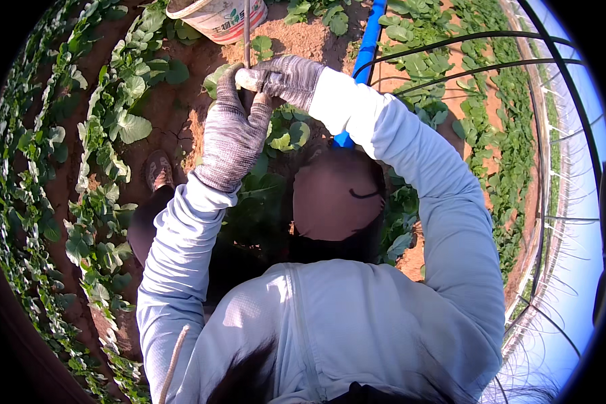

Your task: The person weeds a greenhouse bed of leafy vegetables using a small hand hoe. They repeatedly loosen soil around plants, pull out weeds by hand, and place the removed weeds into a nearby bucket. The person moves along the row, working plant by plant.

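Both my hands wear grey-purple knit gloves and meet at a thin brownish rod (247, 35), which runs up the picture away from me. My left hand (232, 136) has its thumb and fingers on either side of a dark gap in line with the rod; whether it grips anything is hidden. From the right, my right hand (290, 78) reaches across, its pale fingertips over the rod and close to my left fingertips. The rod's near end is not plain to see. Green leafy crop plants (288, 134) grow from the soil just below the hands.
A white-and-red plastic bucket (219, 22) bearing writing stands beyond the rod. A blue hose (368, 45) runs along the soil. Leafy rows (131, 101) flank me. Black curved poles (459, 43) cross at right. A shoe (159, 169) and a round brownish surface (338, 197), unclear in kind, lie below.
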Motion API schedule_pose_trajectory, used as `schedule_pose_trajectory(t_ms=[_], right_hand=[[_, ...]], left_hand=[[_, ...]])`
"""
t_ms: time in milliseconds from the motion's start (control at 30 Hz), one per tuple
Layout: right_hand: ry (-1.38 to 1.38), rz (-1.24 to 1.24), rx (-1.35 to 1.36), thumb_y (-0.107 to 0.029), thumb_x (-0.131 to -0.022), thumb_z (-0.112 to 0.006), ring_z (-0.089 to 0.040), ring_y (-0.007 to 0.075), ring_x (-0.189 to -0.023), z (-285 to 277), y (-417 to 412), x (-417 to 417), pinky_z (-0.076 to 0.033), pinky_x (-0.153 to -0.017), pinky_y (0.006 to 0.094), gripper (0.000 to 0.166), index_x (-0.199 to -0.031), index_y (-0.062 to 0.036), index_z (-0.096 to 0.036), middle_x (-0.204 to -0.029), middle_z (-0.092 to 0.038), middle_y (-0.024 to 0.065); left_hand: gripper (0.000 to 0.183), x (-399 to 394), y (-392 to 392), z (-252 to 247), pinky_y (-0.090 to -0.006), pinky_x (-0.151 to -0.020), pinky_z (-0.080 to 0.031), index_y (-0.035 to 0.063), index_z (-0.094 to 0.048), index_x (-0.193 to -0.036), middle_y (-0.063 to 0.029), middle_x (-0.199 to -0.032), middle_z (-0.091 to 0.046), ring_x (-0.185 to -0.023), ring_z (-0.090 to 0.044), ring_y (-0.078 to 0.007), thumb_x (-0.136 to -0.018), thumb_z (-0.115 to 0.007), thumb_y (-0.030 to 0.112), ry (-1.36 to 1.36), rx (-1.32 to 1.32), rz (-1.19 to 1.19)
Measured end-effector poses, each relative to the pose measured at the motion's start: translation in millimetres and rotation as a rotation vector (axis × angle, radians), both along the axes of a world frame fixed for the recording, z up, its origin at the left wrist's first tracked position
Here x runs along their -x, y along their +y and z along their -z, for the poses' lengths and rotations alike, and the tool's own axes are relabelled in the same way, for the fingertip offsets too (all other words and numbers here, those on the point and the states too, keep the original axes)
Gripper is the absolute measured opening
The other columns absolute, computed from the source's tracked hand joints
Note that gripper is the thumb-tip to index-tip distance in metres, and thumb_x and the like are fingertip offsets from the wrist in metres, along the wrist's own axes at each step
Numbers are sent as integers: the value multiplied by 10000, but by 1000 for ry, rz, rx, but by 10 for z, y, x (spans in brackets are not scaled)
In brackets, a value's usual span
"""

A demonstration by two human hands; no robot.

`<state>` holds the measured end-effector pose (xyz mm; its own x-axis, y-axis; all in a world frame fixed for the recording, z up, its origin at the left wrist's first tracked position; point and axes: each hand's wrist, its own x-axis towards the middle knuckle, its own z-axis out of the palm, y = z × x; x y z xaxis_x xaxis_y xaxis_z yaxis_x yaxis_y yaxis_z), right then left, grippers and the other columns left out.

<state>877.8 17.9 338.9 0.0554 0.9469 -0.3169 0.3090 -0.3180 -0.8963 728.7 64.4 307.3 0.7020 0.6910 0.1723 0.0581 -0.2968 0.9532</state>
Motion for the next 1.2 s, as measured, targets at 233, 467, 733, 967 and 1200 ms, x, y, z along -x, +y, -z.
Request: schedule_pose_trajectory(t_ms=[233,467,733,967,1200], right_hand=[[630,494,153,-326,-840,-562,-557,209,-880,-291,-857,-213,-485,-709,330,362,-1073,-50,-537,-1048,-572,96],[-26,818,341,-287,-893,-428,-435,116,-487,-458,-1612,-178,-423,-415,285,309,-1035,-28,-520,-768,-538,30],[261,965,472,-184,-892,-484,-462,139,-468,553,-2055,179,-392,-382,303,300,-1189,-144,-474,-696,-526,37],[485,947,420,-114,-883,-485,-454,124,-476,1428,-2302,430,-405,-408,259,368,-1238,-67,-402,-662,-475,20],[573,1007,445,-135,-887,-496,-433,112,-471,1430,-2372,495,-377,-403,276,283,-1160,-91,-440,-633,-448,4]], left_hand=[[544,230,-137,-85,-366,-738,-455,5,-330,-1278,-220,-874,-589,-851,-597,-326,-881,-499,336,-31,-124,425],[315,322,93,-81,-217,-624,-449,51,-517,-1136,-31,-816,-604,-683,-514,-60,-888,-532,246,17,-243,219],[285,354,83,-76,-207,-631,-443,36,-533,-1114,-18,-819,-595,-695,-509,-45,-886,-539,207,-40,-308,215],[248,360,174,-66,-213,-674,-445,41,-548,-1091,-26,-838,-609,-724,-519,-61,-890,-531,186,213,-340,166],[269,178,-91,247,-301,-647,-464,33,-538,-1071,-153,-797,-621,-693,-591,-189,-871,-546,212,346,-506,351]])
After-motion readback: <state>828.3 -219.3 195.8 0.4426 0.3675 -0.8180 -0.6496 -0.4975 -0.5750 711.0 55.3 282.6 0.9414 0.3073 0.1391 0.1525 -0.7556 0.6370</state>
